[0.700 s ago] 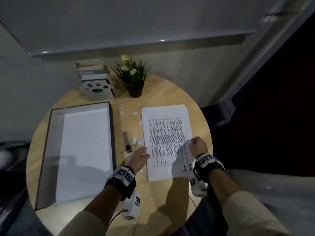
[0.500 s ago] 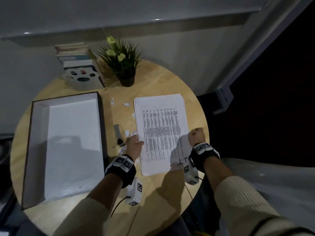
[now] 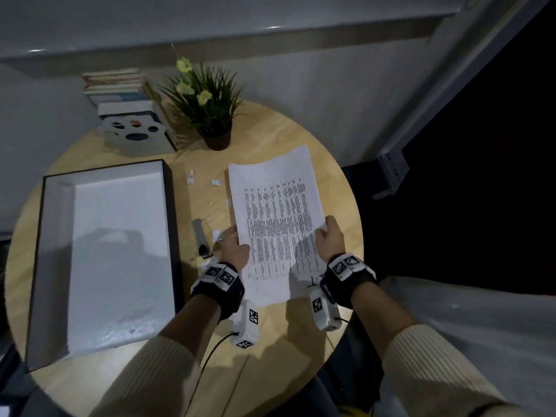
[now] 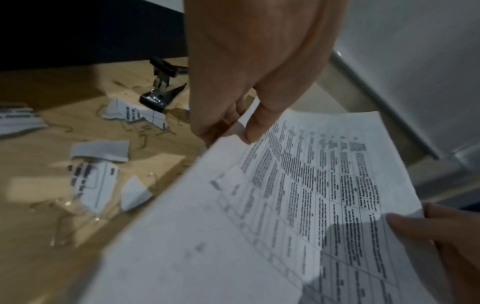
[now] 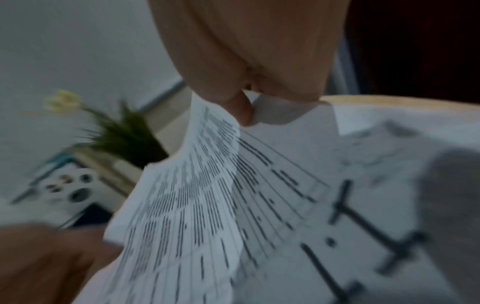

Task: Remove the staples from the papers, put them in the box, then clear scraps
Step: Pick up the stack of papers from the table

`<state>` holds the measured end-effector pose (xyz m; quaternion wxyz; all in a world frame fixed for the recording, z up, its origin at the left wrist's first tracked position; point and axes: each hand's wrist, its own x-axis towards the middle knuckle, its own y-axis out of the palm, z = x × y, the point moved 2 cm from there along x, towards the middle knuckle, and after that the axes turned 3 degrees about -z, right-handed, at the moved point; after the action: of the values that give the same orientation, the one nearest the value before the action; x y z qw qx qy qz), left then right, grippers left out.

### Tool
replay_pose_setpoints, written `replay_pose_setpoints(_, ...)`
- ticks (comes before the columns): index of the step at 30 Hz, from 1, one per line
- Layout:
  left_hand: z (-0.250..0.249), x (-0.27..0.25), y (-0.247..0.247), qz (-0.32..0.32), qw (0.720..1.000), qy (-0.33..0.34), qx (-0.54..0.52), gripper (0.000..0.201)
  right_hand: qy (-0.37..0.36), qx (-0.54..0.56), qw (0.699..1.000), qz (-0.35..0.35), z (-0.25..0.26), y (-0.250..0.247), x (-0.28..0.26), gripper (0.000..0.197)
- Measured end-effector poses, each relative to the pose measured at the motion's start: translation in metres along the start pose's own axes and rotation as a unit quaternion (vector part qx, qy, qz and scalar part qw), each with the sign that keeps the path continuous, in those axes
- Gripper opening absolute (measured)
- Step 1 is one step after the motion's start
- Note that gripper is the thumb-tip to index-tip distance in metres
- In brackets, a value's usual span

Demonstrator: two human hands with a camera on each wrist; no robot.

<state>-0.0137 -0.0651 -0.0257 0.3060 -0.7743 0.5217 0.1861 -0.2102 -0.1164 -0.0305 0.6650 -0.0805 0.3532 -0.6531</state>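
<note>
A stack of printed papers (image 3: 276,218) is lifted off the round wooden table (image 3: 288,341), tilted, with its far end higher. My left hand (image 3: 237,239) pinches its left edge, thumb on top (image 4: 259,123). My right hand (image 3: 325,228) pinches the right edge (image 5: 246,111), and the sheets (image 5: 207,195) fan out under it. The shallow dark-rimmed box (image 3: 170,206) with a white inside lies at the left. A staple remover (image 3: 202,240) lies between box and papers, also seen in the left wrist view (image 4: 161,90). Torn paper scraps (image 3: 190,177) (image 4: 98,176) litter the wood.
A potted plant (image 3: 210,109), a pile of books (image 3: 120,88) and a white holder with round holes (image 3: 135,133) stand at the table's far edge. The table's right edge (image 3: 358,236) drops off into a dark area close to my right hand.
The papers lay flat on the table with my hands at their near edges; now both hands pinch the sides and have lifted the stack.
</note>
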Motion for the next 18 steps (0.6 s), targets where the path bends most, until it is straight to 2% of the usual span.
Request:
replay_pose_setpoints(3,-0.015,-0.022,-0.009,-0.005,0.999,0.050,-0.016,0.045,-0.091,0.069,0.993,-0.040,0.007,-0.014,-0.025,0.010)
replay_pose_setpoints(5,-0.025,-0.039,-0.021,-0.022,0.994,0.096,-0.036,0.041,-0.122,0.136,0.982,-0.044,0.018,-0.027,-0.043,0.003)
replay_pose_setpoints(7,-0.035,-0.053,-0.035,-0.038,0.987,0.136,-0.071,0.040,-0.137,0.188,0.972,-0.042,0.028,-0.040,-0.056,0.014)
replay_pose_setpoints(9,-0.047,-0.066,-0.048,-0.036,0.976,0.174,-0.123,0.040,-0.156,0.211,0.964,-0.030,0.038,-0.049,-0.067,0.015)
replay_pose_setpoints(12,-0.065,-0.078,-0.064,0.001,0.952,0.224,-0.210,0.048,-0.187,0.235,0.954,0.002,0.050,-0.057,-0.081,0.002)
replay_pose_setpoints(15,-0.079,-0.076,-0.073,0.027,0.936,0.225,-0.269,0.062,-0.196,0.247,0.949,0.027,0.058,-0.062,-0.089,0.001)
replay_pose_setpoints(18,-0.090,-0.079,-0.078,0.030,0.941,0.251,-0.225,0.041,-0.194,0.241,0.951,0.027,0.058,-0.063,-0.091,0.003)
